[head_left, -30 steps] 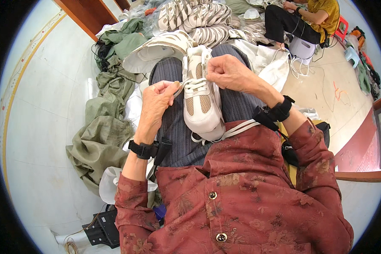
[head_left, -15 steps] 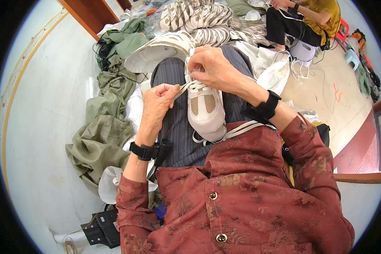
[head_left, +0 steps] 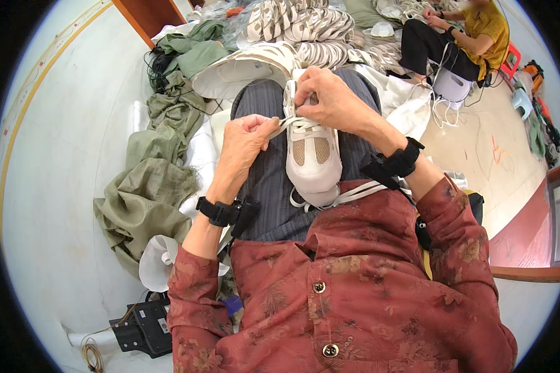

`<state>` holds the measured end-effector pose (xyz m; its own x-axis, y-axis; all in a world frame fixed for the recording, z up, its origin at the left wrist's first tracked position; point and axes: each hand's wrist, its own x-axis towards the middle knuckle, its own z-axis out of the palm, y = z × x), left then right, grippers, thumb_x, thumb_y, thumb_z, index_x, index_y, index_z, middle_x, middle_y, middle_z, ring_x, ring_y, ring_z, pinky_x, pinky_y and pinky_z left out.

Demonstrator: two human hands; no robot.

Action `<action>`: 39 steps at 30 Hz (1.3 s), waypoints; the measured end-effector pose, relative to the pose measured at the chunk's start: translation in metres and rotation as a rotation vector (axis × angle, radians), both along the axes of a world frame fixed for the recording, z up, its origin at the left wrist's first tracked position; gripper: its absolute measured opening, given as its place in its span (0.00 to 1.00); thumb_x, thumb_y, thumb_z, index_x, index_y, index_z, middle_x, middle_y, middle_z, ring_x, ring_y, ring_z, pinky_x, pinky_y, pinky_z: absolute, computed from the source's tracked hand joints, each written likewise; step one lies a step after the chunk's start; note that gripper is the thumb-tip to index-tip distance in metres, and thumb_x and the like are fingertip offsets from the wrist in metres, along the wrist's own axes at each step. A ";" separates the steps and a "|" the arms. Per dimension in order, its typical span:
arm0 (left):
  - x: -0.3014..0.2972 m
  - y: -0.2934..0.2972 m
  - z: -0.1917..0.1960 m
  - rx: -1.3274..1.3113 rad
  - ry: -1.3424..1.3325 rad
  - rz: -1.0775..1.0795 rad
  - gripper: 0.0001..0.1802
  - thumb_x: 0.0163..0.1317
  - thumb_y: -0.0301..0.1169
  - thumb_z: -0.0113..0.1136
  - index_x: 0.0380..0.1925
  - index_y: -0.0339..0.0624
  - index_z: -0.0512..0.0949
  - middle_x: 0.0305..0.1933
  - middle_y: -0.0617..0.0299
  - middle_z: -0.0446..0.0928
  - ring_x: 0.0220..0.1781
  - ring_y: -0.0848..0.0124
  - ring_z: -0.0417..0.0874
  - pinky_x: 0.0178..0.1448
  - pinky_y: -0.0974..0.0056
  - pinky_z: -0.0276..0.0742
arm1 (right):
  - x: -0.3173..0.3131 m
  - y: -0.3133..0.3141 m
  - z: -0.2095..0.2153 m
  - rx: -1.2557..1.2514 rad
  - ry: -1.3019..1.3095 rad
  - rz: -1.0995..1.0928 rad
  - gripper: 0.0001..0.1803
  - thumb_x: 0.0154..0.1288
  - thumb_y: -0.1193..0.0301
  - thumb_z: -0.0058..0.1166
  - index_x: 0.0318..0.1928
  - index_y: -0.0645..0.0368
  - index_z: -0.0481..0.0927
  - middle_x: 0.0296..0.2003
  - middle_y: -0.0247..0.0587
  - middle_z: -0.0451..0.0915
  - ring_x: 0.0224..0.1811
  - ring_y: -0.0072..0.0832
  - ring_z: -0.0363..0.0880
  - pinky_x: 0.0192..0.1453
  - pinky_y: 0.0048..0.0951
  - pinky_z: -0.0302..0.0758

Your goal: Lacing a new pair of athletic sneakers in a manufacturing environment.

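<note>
A white and beige sneaker upper (head_left: 315, 166) lies on my lap between my thighs, toe toward me. White shoelaces (head_left: 309, 128) run across its front eyelets. My left hand (head_left: 247, 138) pinches a shoelace between thumb and forefinger, just left of the shoe, drawing it out sideways. Over the shoe's opening, my right hand (head_left: 331, 99) is closed, its fingertips against the left eyelet edge; they appear to pinch the lace there, though the contact is partly hidden. Loose white lace (head_left: 358, 193) trails from under the toe across my red shirt.
Beyond my knees stands a row of stacked shoe uppers (head_left: 246, 68), with more piles (head_left: 292, 25) behind. Green cloth (head_left: 149, 196) heaps along my left. At the far right a co-worker in a yellow top (head_left: 483, 34) sits near a white stool (head_left: 452, 84).
The whole view has shifted slightly, so the scene sits a little to the right. Both hands keep nearly the same hold at the shoe. The co-worker's hands have moved slightly.
</note>
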<state>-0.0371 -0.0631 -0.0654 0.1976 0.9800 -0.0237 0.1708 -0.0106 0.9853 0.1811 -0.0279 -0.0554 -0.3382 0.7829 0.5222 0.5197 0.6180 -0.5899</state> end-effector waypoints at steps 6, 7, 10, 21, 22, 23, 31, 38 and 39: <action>0.002 0.007 -0.011 0.036 -0.001 0.018 0.13 0.66 0.38 0.65 0.30 0.40 0.85 0.20 0.74 0.73 0.21 0.85 0.66 0.26 0.77 0.56 | 0.001 0.005 -0.002 -0.058 0.017 0.080 0.08 0.42 0.72 0.69 0.25 0.60 0.86 0.36 0.46 0.83 0.41 0.40 0.83 0.48 0.38 0.79; 0.004 0.003 -0.008 0.039 0.025 0.039 0.12 0.65 0.37 0.65 0.30 0.39 0.84 0.20 0.74 0.74 0.21 0.84 0.68 0.26 0.76 0.58 | 0.000 0.003 -0.003 -0.054 0.013 0.065 0.07 0.42 0.71 0.68 0.24 0.59 0.86 0.36 0.45 0.83 0.41 0.40 0.84 0.48 0.38 0.79; 0.011 0.004 -0.015 0.030 -0.104 0.001 0.10 0.64 0.34 0.65 0.31 0.38 0.84 0.20 0.72 0.75 0.20 0.83 0.69 0.25 0.76 0.59 | 0.002 -0.001 -0.001 -0.168 -0.128 0.045 0.08 0.49 0.70 0.66 0.32 0.57 0.87 0.46 0.38 0.78 0.56 0.38 0.71 0.62 0.36 0.69; 0.018 0.010 -0.015 0.276 0.118 0.011 0.12 0.64 0.34 0.63 0.31 0.34 0.81 0.27 0.67 0.80 0.25 0.81 0.76 0.28 0.72 0.73 | 0.003 -0.007 0.006 -0.143 -0.099 0.043 0.08 0.47 0.68 0.65 0.31 0.54 0.87 0.43 0.35 0.78 0.53 0.39 0.73 0.59 0.40 0.67; 0.017 0.010 -0.015 0.283 0.115 0.011 0.12 0.64 0.34 0.63 0.31 0.34 0.81 0.27 0.67 0.80 0.25 0.81 0.76 0.28 0.72 0.73 | 0.001 -0.008 0.006 -0.136 -0.101 0.041 0.08 0.47 0.68 0.65 0.31 0.54 0.87 0.43 0.35 0.78 0.53 0.39 0.73 0.59 0.40 0.67; 0.016 0.009 -0.016 0.338 0.185 0.032 0.11 0.64 0.33 0.63 0.30 0.33 0.81 0.26 0.65 0.80 0.25 0.81 0.76 0.27 0.72 0.73 | -0.001 -0.009 0.006 -0.120 -0.105 0.047 0.08 0.48 0.68 0.65 0.30 0.54 0.87 0.43 0.36 0.79 0.53 0.39 0.73 0.58 0.41 0.68; 0.015 0.004 -0.008 0.356 0.204 0.051 0.09 0.63 0.29 0.62 0.30 0.32 0.81 0.23 0.67 0.79 0.24 0.82 0.75 0.28 0.73 0.70 | 0.000 -0.007 -0.004 -0.093 -0.027 0.063 0.05 0.48 0.69 0.65 0.28 0.54 0.86 0.42 0.35 0.80 0.56 0.39 0.72 0.61 0.43 0.66; 0.008 0.002 -0.003 0.291 0.091 0.058 0.08 0.67 0.29 0.62 0.31 0.36 0.79 0.22 0.73 0.74 0.23 0.86 0.68 0.25 0.76 0.61 | -0.009 -0.019 -0.008 0.027 0.068 0.035 0.06 0.50 0.74 0.60 0.32 0.55 0.85 0.32 0.35 0.81 0.48 0.38 0.77 0.56 0.42 0.65; 0.012 -0.001 0.004 0.269 0.062 0.064 0.08 0.66 0.29 0.62 0.30 0.35 0.80 0.22 0.72 0.75 0.23 0.85 0.69 0.26 0.75 0.62 | -0.009 -0.023 -0.007 0.040 0.101 0.016 0.08 0.51 0.75 0.59 0.34 0.55 0.85 0.32 0.34 0.81 0.47 0.37 0.78 0.57 0.42 0.64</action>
<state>-0.0249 -0.0644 -0.0617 0.1410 0.9631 0.2293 0.2393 -0.2579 0.9361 0.1719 -0.0511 -0.0624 -0.2945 0.7559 0.5848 0.4483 0.6497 -0.6140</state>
